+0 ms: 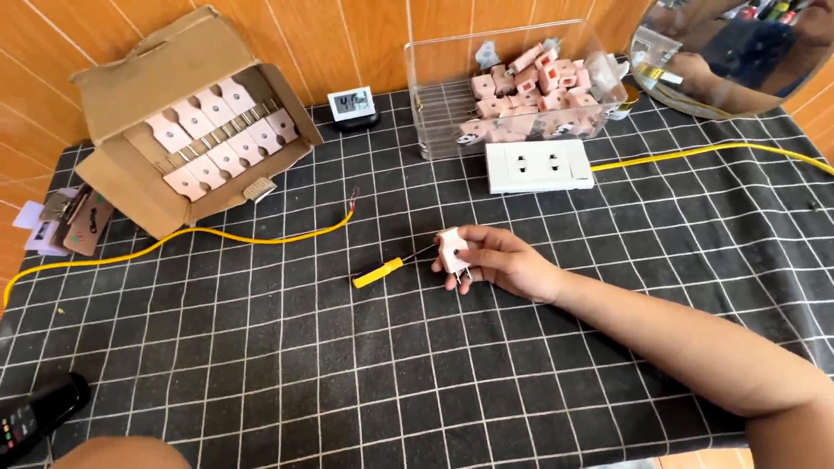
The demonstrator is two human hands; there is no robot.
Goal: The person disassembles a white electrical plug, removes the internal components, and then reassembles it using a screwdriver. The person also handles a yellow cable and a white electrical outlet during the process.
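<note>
My right hand (508, 262) reaches across the middle of the table and grips a small white plug (453, 252) with metal prongs pointing down. Just left of it lies a yellow-handled screwdriver (379, 273), its thin shaft pointing at the plug. A yellow cable (217, 236) runs from the left edge and ends in bare wire tips (354, 196) above the screwdriver. My left hand is out of sight; only a bit of skin (122, 453) shows at the bottom left edge.
A black gridded cloth (347, 373) covers the table. An open cardboard box (187, 122) of pinkish plugs sits at back left, a clear bin (521, 87) of plugs at back right, a white socket strip (539, 165) before it, a small digital clock (353, 106) between.
</note>
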